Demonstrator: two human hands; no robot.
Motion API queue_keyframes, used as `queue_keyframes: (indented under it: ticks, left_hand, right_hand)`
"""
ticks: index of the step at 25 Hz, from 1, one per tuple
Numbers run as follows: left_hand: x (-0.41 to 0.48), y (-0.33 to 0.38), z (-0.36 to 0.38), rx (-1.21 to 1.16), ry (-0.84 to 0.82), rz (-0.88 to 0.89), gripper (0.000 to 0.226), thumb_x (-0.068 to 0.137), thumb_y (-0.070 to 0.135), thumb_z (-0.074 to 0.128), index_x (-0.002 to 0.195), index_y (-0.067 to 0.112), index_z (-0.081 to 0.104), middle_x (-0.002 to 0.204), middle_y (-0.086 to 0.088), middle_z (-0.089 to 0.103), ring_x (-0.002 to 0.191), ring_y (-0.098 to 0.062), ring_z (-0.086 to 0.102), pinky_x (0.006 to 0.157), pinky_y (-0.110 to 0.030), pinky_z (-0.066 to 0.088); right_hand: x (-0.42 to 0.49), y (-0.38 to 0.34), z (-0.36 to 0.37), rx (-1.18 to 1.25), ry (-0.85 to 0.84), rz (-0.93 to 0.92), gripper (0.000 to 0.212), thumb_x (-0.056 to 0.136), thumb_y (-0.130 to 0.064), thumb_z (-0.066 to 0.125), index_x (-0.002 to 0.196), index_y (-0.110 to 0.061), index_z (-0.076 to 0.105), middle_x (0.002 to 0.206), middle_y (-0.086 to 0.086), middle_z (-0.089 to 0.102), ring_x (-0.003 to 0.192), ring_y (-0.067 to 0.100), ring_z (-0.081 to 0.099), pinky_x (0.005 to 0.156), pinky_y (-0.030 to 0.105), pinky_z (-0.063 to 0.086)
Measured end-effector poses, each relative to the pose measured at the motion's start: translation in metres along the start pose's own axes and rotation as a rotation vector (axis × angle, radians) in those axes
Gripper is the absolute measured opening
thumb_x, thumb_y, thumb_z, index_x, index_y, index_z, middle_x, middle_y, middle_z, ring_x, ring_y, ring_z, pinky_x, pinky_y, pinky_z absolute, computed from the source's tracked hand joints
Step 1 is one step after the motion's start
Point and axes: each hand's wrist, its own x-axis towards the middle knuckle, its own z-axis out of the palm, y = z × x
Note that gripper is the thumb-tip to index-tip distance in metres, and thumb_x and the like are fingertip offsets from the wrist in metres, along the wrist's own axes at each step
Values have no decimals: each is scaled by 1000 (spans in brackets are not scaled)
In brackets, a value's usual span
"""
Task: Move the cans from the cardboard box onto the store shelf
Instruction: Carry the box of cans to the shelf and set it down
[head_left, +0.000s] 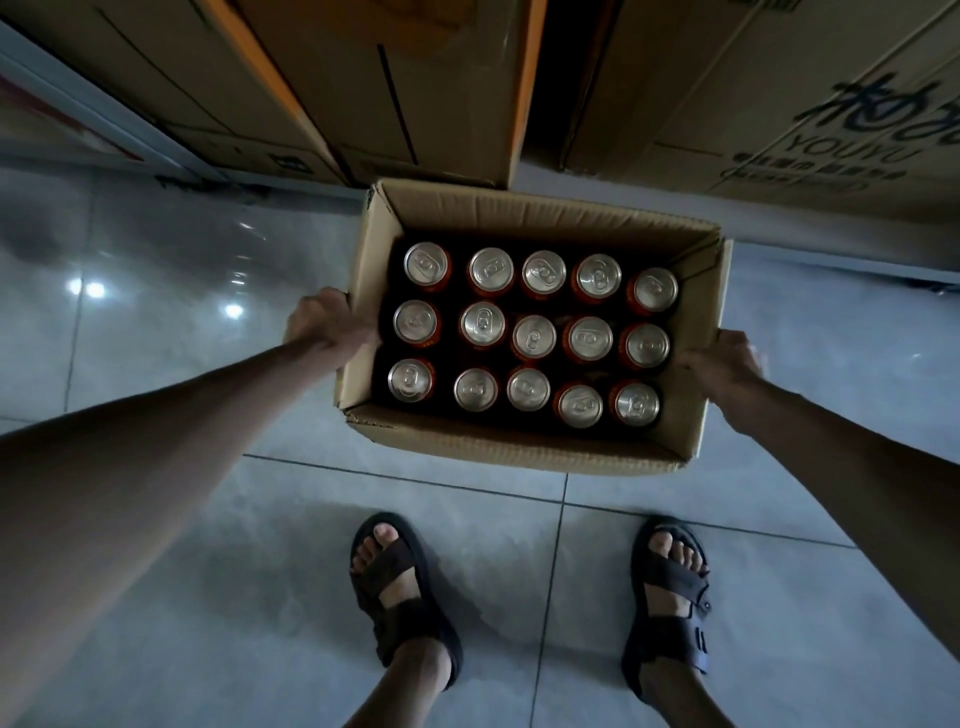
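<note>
- Fifteen cans (534, 336) are seen upright inside the open cardboard box (514, 447), set in three rows of five, their silver tops and pull tabs facing up and red showing at their shoulders.
- The cans are held between the two grips, with the left column just inside the left grip and the right column just inside the right one.
- The cardboard box is shown with its top flaps open or folded away; whether it rests on the floor or is lifted slightly off it cannot be told.
- The left hand (330, 325) is closed as a grip on the left wall of the box, the fingers curled over the rim near the middle row of cans.
- The right hand (727, 366) is closed as a grip on the right wall of the box, the fingers wrapped over the rim beside the middle and near rows.
- Both forearms are stretched out toward the box from the lower corners of the view.
- Below the grips, two feet in dark sandals (402, 592) are planted on the pale tiled floor (156, 322), well apart from each other and near the front wall of the box.
- Beyond the grips, large closed cartons (395, 88) are stacked against the far side of the box, one on the right bearing printed lettering.
</note>
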Motion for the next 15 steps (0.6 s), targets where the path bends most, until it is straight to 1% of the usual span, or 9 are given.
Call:
queue_keyframes:
  ticks: [2, 3, 5, 7, 9, 11, 12, 13, 15]
  left_hand:
    - [-20, 15, -17, -65, -86, -55, 35, 68, 32, 73, 94, 10, 65, 95, -14, 67, 85, -31, 67, 77, -41, 60]
    - [-29, 16, -25, -93, -117, -58, 37, 66, 30, 70, 98, 10, 66, 98, -15, 68, 87, -32, 68, 79, -44, 60]
    - [-53, 22, -47, -173, -192, -57, 40, 70, 24, 66, 109, 13, 65, 100, -16, 69, 87, -32, 70, 81, -45, 60]
    - [-81, 25, -75, -178, -247, -13, 40, 81, 16, 63, 121, 14, 61, 97, -17, 69, 86, -32, 72, 82, -42, 60]
    - [-105, 29, -104, -244, -294, 4, 37, 86, 13, 60, 123, 14, 60, 95, -16, 71, 83, -31, 73, 77, -37, 59]
    - [-123, 27, -126, -245, -355, 32, 27, 88, 12, 58, 114, 16, 63, 93, -10, 73, 76, -31, 73, 72, -35, 57]
    - [-130, 25, -132, -233, -393, 36, 22, 89, 12, 57, 108, 18, 64, 92, -8, 74, 71, -30, 73, 69, -33, 56]
    - [-135, 23, -135, -202, -431, 21, 19, 89, 12, 57, 105, 20, 65, 90, -7, 75, 68, -30, 72, 66, -31, 55]
    - [-132, 20, -138, -160, -451, 17, 18, 89, 12, 57, 105, 18, 64, 91, -8, 75, 65, -27, 71, 63, -28, 54]
  right_hand:
    - [-23, -8, -6, -60, 24, -14, 42, 81, -28, 63, 121, -14, 59, 114, 19, 64, 102, 39, 62, 79, 39, 51]
    - [-39, -13, -9, -82, 39, -47, 45, 84, -31, 61, 124, -13, 54, 116, 18, 61, 105, 38, 59, 78, 38, 48]
    - [-78, -25, -14, -123, 67, -174, 55, 81, -36, 59, 129, -11, 49, 121, 16, 56, 111, 36, 55, 82, 38, 45]
    - [-124, -39, -15, -167, 14, -278, 53, 79, -29, 62, 129, -14, 54, 125, 16, 57, 114, 35, 55, 85, 36, 45]
    - [-163, -51, -8, -140, -143, -348, 38, 81, -23, 66, 118, -18, 64, 118, 14, 64, 108, 32, 60, 84, 36, 50]
    - [-198, -63, 10, -37, -329, -351, 22, 82, -21, 63, 104, -19, 68, 104, 12, 70, 90, 29, 67, 74, 39, 57]
    - [-213, -67, 19, -32, -413, -354, 17, 85, -21, 60, 100, -21, 69, 99, 12, 71, 84, 28, 68, 70, 39, 58]
    - [-226, -67, 28, -25, -463, -348, 14, 88, -21, 58, 96, -23, 69, 96, 11, 72, 82, 28, 69, 68, 39, 58]
    - [-246, -69, 48, 22, -495, -323, 13, 89, -21, 58, 80, -28, 65, 95, 9, 73, 83, 28, 70, 71, 37, 57]
